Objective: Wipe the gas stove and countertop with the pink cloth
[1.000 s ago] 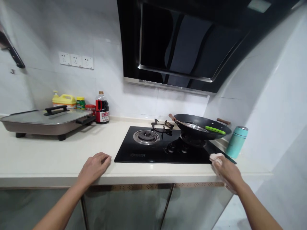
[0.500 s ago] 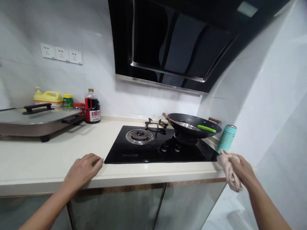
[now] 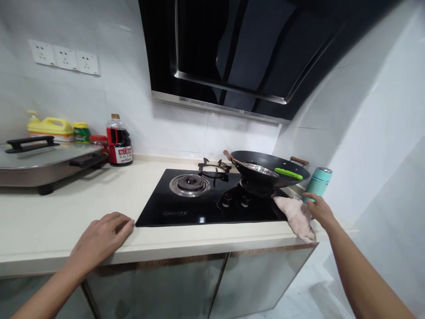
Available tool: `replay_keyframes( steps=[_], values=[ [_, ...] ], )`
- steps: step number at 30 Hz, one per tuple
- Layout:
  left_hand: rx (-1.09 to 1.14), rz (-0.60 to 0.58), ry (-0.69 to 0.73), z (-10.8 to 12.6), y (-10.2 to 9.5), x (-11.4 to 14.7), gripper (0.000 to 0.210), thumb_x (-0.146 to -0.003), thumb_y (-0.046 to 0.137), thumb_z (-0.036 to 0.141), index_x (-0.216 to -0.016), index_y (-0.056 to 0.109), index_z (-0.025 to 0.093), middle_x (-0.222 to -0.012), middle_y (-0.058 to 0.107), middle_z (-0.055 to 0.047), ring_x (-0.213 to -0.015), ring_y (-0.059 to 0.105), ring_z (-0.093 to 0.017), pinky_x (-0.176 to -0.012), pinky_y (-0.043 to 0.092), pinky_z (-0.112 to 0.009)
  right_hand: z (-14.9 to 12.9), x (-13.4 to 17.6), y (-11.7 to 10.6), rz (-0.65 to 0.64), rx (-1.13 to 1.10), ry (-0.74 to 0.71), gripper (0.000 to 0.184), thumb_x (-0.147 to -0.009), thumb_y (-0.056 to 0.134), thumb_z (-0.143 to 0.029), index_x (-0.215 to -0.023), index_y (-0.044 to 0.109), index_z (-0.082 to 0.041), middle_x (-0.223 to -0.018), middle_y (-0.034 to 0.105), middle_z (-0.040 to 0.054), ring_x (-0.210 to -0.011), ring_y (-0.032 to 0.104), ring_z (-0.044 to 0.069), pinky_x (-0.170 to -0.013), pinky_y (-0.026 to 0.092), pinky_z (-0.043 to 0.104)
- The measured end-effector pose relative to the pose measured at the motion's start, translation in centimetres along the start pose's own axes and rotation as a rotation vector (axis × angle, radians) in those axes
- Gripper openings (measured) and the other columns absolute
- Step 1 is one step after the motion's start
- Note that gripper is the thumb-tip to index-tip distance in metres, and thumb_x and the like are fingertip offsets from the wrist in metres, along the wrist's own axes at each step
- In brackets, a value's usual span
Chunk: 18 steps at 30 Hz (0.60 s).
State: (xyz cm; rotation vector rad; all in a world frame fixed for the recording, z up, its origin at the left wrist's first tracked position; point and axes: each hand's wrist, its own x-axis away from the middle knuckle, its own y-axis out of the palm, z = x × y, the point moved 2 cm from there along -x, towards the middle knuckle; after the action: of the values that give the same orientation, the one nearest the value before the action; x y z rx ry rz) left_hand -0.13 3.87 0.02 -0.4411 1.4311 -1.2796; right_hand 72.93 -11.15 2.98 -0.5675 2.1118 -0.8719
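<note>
My left hand (image 3: 104,233) rests on the counter by the left front corner of the black gas stove (image 3: 186,216). Its fingers lie loosely on the surface, holding nothing. A pale pink cloth (image 3: 296,217) lies crumpled over the stove's right front corner and the counter edge. Just right of it, my right hand (image 3: 319,210) is off the cloth, fingers apart, in front of a mint-green thermos (image 3: 318,182). Whether the fingertips touch the thermos I cannot tell. On the right burner sits a black wok (image 3: 282,179) with a metal piece and a bright green handle (image 3: 288,173) inside.
A burner grate (image 3: 214,169) stands behind the uncovered left burner (image 3: 190,184). At left are a lidded electric pan (image 3: 49,166), a soy sauce bottle (image 3: 120,141), a green jar (image 3: 81,132) and a yellow jug (image 3: 51,127). A range hood (image 3: 215,53) hangs above.
My right hand has let go of the cloth, which now lies on the stove corner, and has moved up toward the thermos. The view has shifted slightly; my left hand stays on the counter.
</note>
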Motion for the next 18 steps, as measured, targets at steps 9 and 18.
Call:
replay_keyframes(
  steps=[9,18],
  values=[
    [-0.015,-0.011,-0.014,0.1,0.0,-0.1,0.041,-0.092,0.042,0.052,-0.087,0.074,0.026,-0.106,0.078,-0.006,-0.102,0.068,-0.027,-0.09,0.047,-0.036,-4.5,0.5,4.5,-0.328,0.288,-0.063,0.057,-0.091,0.058,-0.046,-0.141,0.066,-0.019,-0.127,0.073,0.0161,-0.113,0.07,0.032,-0.096,0.051,0.043],
    [-0.051,-0.01,-0.002,-0.3,0.3,-0.2,0.043,-0.095,0.041,0.052,-0.093,0.075,0.024,-0.108,0.077,-0.004,-0.105,0.068,-0.025,-0.092,0.046,-0.035,-13.0,4.0,6.2,-0.338,0.422,-0.305,0.039,-0.1,0.048,-0.038,-0.129,0.074,-0.031,-0.114,0.071,0.0112,-0.105,0.067,0.025,-0.094,0.045,0.035]
  ],
)
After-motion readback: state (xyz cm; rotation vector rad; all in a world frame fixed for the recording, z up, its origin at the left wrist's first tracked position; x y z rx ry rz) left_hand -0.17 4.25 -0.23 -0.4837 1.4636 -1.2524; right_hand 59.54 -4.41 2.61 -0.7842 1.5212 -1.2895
